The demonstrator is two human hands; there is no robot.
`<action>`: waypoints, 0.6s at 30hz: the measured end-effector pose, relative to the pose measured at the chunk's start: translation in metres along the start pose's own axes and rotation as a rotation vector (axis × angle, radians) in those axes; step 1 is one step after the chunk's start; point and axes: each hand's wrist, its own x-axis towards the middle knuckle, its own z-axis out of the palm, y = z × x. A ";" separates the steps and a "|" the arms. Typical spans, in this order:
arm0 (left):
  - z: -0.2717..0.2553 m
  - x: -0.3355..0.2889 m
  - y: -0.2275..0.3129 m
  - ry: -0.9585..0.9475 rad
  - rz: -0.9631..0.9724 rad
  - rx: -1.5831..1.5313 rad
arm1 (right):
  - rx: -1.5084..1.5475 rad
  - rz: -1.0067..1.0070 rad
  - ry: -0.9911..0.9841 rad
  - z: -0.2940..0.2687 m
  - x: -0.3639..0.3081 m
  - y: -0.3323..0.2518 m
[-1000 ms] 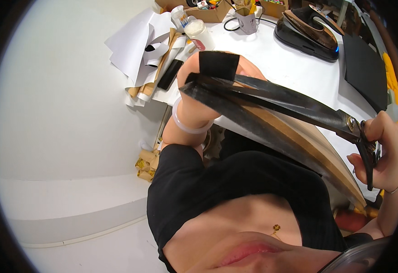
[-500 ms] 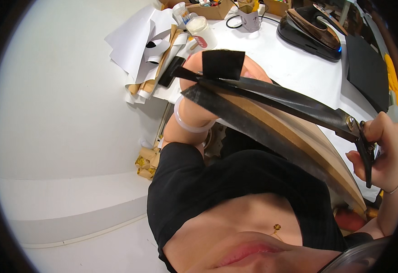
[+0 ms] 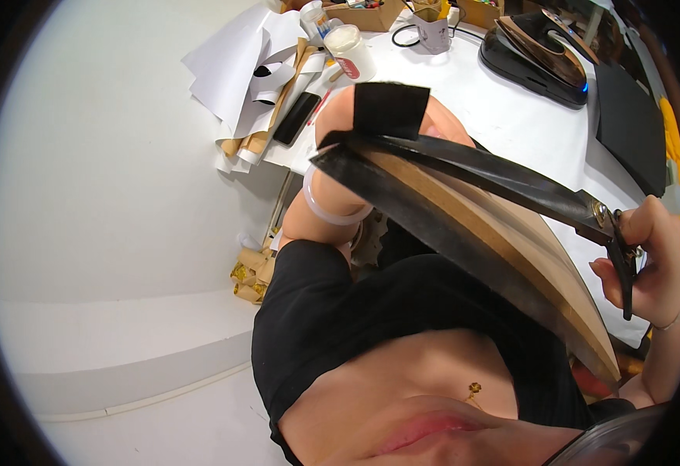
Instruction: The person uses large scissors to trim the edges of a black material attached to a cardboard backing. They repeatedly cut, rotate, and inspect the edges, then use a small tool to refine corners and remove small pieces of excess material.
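Note:
My right hand [image 3: 654, 248] is wrapped round the dark handles of long shears [image 3: 526, 182]. Their blades, nearly together, reach left across the view to the black material. Behind a square black flap [image 3: 390, 109], my left hand [image 3: 446, 128] is mostly hidden; its bent fingers seem to pinch the material from the far side. A thin black strip [image 3: 332, 140] curls at the blade tips. Below the shears slants a long piece [image 3: 464, 248] with a dark face and a tan-brown side, tapering at both ends; what it is I cannot tell.
On the white-covered table [image 3: 534, 124] stand an iron [image 3: 538, 66] on its base, a lidded tub [image 3: 351, 54] and a pen cup [image 3: 433, 35]. A black phone [image 3: 297, 118] lies by paper sheets and rolls [image 3: 235, 74] at the left edge. Black sheet material [image 3: 631, 128] lies at right.
The thin strip at the blade tips has curled down and back, uncovering more of the phone. The black flap has shifted slightly right. My right hand keeps its grip on the shears.

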 end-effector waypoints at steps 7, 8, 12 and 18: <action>0.015 0.003 -0.003 0.214 0.078 -0.085 | 0.007 -0.075 0.009 0.011 0.009 0.007; 0.016 0.001 -0.003 0.216 0.094 -0.082 | -0.005 -0.101 0.022 0.012 0.011 0.007; 0.008 0.002 0.001 0.158 0.113 -0.009 | 0.018 -0.065 0.016 0.013 0.011 0.006; 0.002 0.000 -0.007 0.210 0.100 -0.019 | 0.011 0.018 0.345 0.006 -0.008 0.019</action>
